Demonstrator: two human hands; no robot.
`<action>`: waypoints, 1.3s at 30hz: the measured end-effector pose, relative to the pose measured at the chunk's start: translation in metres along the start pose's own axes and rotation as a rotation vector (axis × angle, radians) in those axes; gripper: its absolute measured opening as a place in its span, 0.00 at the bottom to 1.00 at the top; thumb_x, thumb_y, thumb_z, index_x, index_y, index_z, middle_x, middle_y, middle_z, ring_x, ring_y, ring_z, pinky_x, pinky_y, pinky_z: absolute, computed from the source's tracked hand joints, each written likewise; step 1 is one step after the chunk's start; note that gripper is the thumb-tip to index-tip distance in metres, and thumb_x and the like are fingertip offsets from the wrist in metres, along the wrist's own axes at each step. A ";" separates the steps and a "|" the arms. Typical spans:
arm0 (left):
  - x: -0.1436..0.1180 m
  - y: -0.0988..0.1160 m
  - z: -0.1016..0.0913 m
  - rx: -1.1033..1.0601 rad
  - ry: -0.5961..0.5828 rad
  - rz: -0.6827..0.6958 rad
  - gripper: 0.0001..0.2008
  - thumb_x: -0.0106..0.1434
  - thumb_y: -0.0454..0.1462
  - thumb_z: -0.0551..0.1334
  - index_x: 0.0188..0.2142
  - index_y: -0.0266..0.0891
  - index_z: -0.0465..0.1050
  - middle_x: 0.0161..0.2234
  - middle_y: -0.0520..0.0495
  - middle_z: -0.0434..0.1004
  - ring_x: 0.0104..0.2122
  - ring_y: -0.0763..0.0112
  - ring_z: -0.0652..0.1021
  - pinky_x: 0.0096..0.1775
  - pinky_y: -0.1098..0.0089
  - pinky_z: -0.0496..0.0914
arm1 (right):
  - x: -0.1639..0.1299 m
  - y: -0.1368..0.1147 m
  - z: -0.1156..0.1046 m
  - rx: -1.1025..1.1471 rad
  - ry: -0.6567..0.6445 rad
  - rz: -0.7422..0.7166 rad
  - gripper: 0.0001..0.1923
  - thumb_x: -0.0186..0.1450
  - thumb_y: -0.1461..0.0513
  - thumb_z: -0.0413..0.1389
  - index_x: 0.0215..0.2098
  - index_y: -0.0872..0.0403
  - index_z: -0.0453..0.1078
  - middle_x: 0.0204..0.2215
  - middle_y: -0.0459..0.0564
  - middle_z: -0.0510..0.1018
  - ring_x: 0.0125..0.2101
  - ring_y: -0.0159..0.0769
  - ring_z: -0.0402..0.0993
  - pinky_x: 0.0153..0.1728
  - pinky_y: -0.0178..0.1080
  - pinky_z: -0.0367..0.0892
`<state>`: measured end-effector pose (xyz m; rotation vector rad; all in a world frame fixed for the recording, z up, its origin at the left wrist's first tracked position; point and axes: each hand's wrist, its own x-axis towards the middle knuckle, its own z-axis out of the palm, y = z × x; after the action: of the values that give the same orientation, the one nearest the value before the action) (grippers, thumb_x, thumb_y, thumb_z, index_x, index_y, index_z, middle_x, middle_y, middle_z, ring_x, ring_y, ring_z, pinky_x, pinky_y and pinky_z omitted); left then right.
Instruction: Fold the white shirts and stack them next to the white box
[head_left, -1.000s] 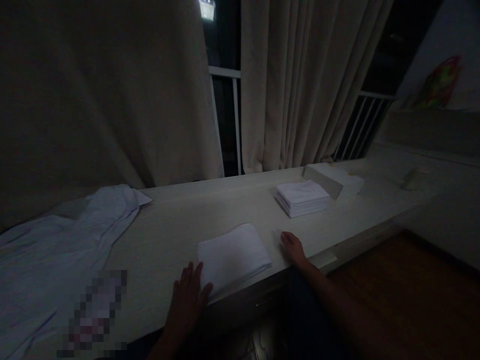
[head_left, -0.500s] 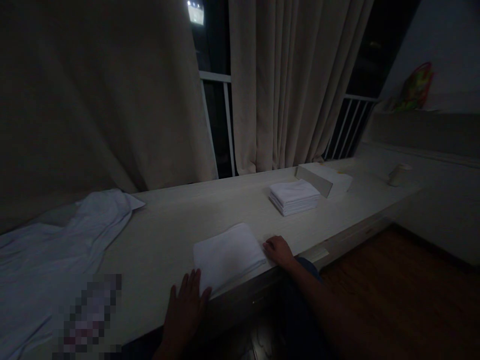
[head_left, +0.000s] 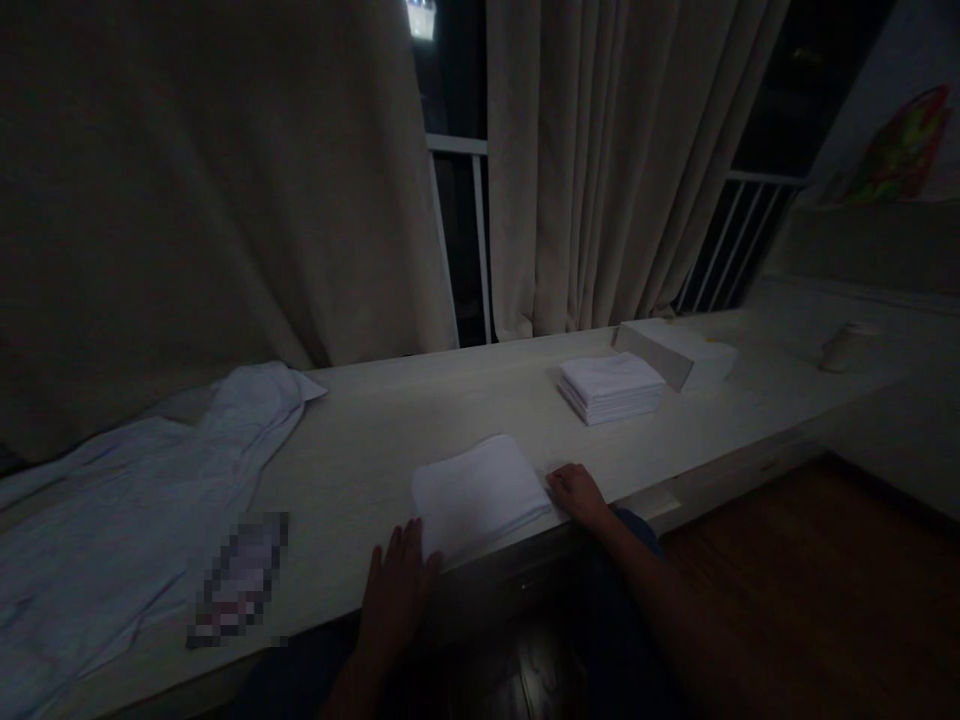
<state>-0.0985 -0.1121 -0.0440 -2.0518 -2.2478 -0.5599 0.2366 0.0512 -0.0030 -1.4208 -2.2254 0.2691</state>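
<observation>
A folded white towel [head_left: 480,490] lies near the front edge of a long pale counter [head_left: 375,440]. My left hand [head_left: 397,590] rests flat on the counter with fingers spread, touching the towel's near left corner. My right hand [head_left: 576,492] sits at the towel's right edge, fingers curled against it. Whether the fingers pinch the cloth cannot be made out in the dim light. Further right on the counter stands a neat stack of folded white towels [head_left: 611,387].
A heap of loose white cloth [head_left: 127,480] covers the counter's left end. A pale box [head_left: 679,350] stands behind the stack, and a small cup [head_left: 840,350] at far right. Beige curtains [head_left: 585,160] and a window railing lie behind. Dark wooden floor [head_left: 810,590] is at lower right.
My right hand slid left from open counter to the towel's right edge and curled there. My left hand stayed at the towel's near left corner. The view shifted slightly.
</observation>
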 end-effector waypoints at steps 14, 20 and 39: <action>-0.012 -0.003 -0.025 -0.310 0.252 -0.176 0.26 0.68 0.46 0.45 0.59 0.35 0.62 0.60 0.40 0.65 0.61 0.62 0.65 0.60 0.56 0.62 | -0.004 -0.004 0.000 0.052 0.028 -0.032 0.23 0.72 0.54 0.40 0.41 0.55 0.74 0.38 0.55 0.78 0.42 0.40 0.71 0.48 0.40 0.62; 0.015 0.035 -0.026 -0.058 0.192 0.117 0.25 0.68 0.44 0.46 0.59 0.33 0.62 0.64 0.37 0.59 0.65 0.58 0.56 0.64 0.51 0.52 | -0.010 -0.033 0.010 0.032 0.121 -0.141 0.23 0.72 0.54 0.41 0.53 0.58 0.69 0.49 0.59 0.74 0.53 0.44 0.66 0.56 0.46 0.58; 0.088 0.033 0.005 0.175 -0.026 -0.118 0.34 0.69 0.51 0.37 0.64 0.30 0.54 0.66 0.35 0.51 0.66 0.53 0.52 0.63 0.51 0.49 | 0.076 -0.083 0.068 -0.227 -0.233 -0.176 0.34 0.72 0.47 0.31 0.67 0.59 0.50 0.67 0.57 0.51 0.67 0.45 0.42 0.63 0.51 0.38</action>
<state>-0.0756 -0.0247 -0.0171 -1.8652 -2.3508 -0.3309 0.1107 0.0890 -0.0050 -1.3518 -2.6243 0.1305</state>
